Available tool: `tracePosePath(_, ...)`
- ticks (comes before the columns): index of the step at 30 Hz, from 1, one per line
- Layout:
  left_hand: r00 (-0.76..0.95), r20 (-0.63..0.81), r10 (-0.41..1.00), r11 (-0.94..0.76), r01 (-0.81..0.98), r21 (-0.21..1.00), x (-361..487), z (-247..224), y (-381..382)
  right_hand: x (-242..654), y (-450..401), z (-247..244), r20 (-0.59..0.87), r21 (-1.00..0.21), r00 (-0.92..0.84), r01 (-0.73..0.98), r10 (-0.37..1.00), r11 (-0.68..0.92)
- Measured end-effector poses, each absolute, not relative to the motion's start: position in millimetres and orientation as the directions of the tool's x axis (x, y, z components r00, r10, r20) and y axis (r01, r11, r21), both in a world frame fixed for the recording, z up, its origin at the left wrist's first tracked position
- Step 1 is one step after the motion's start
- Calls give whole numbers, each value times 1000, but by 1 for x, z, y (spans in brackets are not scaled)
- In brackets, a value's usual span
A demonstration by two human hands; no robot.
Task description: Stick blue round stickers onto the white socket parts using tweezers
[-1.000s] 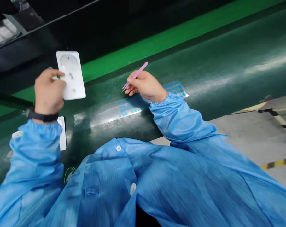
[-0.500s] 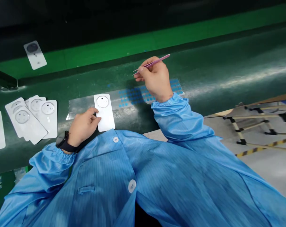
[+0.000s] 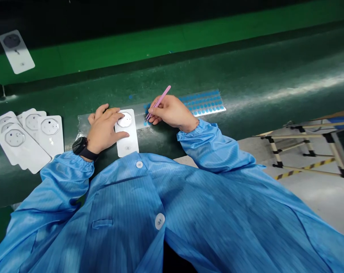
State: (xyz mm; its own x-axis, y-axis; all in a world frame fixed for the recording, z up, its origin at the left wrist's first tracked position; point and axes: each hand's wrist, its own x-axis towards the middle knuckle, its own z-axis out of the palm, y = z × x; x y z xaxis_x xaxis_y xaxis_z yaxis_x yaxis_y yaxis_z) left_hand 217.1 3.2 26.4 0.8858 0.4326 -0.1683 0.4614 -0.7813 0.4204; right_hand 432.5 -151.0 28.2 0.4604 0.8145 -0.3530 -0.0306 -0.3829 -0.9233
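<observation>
A white card (image 3: 128, 140) with a round printed patch lies on the green surface in front of my body. My left hand (image 3: 103, 127) rests on its left side with fingers spread, thumb and index finger on the card. In my right hand (image 3: 172, 112) are pink tweezers (image 3: 163, 95), pinched between thumb and fingers, tips pointing down at the left part of a sheet of blue dots (image 3: 204, 103). That clear sheet runs under my right hand; whether the tips hold a dot cannot be made out.
Several similar white cards (image 3: 32, 146) overlap at the left. One more card (image 3: 17, 53) lies at the upper left on the far side of the surface's ridge. Pipe frames (image 3: 302, 151) stand on the floor at the right.
My right hand has come down and left, bringing the tweezer tips to the dot sheet. My left hand has shifted up onto the card and spread its fingers. The view has moved slightly.
</observation>
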Motion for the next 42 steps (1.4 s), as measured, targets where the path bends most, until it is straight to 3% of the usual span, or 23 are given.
tracePosePath(9, 907, -104, 409, -780, 407, 476, 215, 21, -4, 435, -154, 26, -363, -915, 451, -9, 815, -403)
tracePosePath(20, 904, -127, 408, -779, 417, 468, 215, 24, -6, 436, -153, 23, -388, -906, 429, -14, 816, -424)
tracePosePath(27, 899, -130, 418, -773, 427, 468, 216, 25, -9, 435, -155, 33, -401, -915, 417, -130, 816, -383)
tracePosePath(32, 892, -134, 431, -772, 441, 457, 216, 25, -12, 422, -134, 42, -318, -943, 413, -43, 853, -330)
tracePosePath(42, 909, -115, 402, -807, 411, 425, 212, 23, -13, 410, -124, 20, -328, -931, 420, 10, 846, -366)
